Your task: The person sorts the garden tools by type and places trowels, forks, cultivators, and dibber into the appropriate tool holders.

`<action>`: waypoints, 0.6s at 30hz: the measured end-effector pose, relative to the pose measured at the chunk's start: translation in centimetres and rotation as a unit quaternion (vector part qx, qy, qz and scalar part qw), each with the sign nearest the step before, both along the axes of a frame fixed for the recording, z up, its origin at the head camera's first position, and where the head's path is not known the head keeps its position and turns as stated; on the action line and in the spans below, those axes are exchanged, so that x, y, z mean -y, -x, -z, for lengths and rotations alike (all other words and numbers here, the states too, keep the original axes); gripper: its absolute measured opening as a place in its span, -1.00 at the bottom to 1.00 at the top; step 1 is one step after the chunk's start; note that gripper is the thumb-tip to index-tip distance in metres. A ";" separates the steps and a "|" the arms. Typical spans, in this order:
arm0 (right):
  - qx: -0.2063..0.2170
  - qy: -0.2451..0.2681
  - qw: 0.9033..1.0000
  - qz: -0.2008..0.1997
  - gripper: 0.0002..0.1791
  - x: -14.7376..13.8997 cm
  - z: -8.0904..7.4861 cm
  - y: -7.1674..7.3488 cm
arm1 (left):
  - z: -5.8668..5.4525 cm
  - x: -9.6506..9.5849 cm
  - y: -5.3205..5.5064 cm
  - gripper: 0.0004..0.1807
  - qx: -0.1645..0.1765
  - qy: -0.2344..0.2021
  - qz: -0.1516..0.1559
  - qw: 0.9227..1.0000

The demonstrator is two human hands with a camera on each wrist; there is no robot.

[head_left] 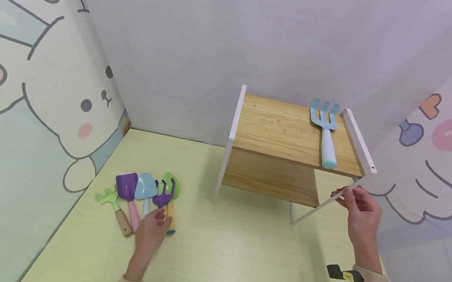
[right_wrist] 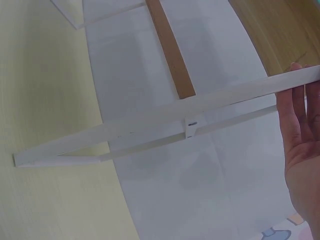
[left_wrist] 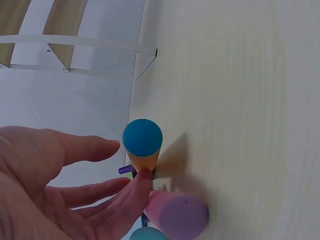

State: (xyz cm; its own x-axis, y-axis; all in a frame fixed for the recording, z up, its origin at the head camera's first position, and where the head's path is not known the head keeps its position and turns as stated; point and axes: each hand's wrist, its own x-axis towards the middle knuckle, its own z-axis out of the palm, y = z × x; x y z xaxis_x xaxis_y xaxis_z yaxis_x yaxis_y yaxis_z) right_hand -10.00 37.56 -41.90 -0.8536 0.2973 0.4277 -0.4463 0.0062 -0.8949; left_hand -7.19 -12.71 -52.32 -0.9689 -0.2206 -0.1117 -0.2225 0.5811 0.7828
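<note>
My left hand reaches over the garden tools at the left, thumb and fingers apart around a yellow handle with a blue end. One fingertip is right at this handle, which belongs to the green trowel. Close beside it lie a purple hand fork, its handle hidden by my hand in the head view, and a light blue trowel. On the right, my right hand pinches the white frame leg of a wooden two-tier shelf, thumb in front and fingers behind.
A light blue hand fork lies on the shelf's top board. Further left on the table are a purple shovel with a pink handle and a green rake with a wooden handle. Cloth walls with cartoon animals enclose the table.
</note>
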 end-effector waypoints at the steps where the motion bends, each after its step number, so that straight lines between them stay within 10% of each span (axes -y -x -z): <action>1: 0.000 -0.001 1.000 0.000 -0.82 0.0 0.0 0.0 | 0.0 -0.1 0.1 -0.54 0.003 0.001 0.005 1.000; 18: -0.025 0.007 0.999 -0.027 -0.84 0.0 0.1 0.0 | 1.6 -1.3 1.2 -0.58 0.007 -0.028 0.020 0.999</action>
